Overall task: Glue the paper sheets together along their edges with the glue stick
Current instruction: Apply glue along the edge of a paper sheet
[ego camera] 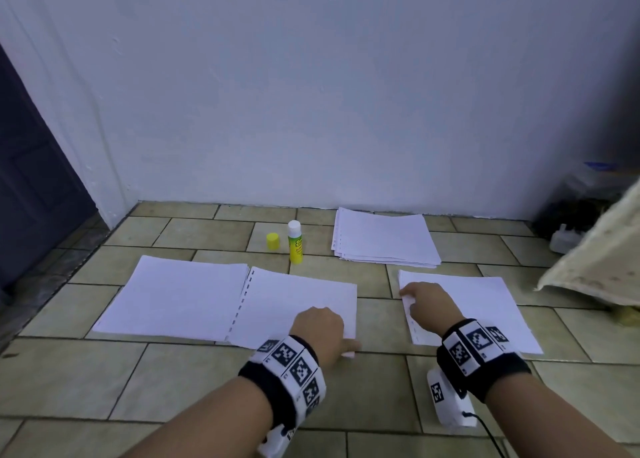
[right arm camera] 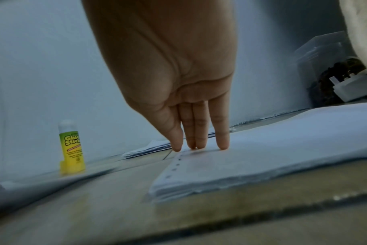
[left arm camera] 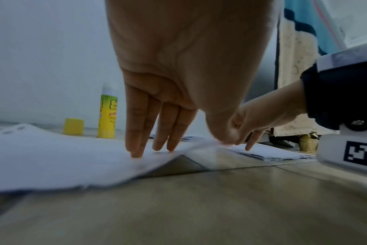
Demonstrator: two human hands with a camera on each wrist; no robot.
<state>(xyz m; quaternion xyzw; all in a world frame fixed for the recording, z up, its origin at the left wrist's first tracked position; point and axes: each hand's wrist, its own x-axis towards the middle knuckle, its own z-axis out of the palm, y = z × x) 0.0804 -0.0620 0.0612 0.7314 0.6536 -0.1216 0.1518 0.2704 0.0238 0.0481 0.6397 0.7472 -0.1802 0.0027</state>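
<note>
The glue stick (ego camera: 295, 242) stands upright, uncapped, on the tiled floor (ego camera: 194, 381) by a white wall (ego camera: 311, 94); my straight fingers (left arm camera: 136, 132) press paper sheets (ego camera: 298, 302).

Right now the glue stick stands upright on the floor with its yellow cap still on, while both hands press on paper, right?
Not quite: the cap is off. The head view shows the yellow cap standing on the floor beside the upright glue stick. The left hand and right hand do press on paper.
</note>
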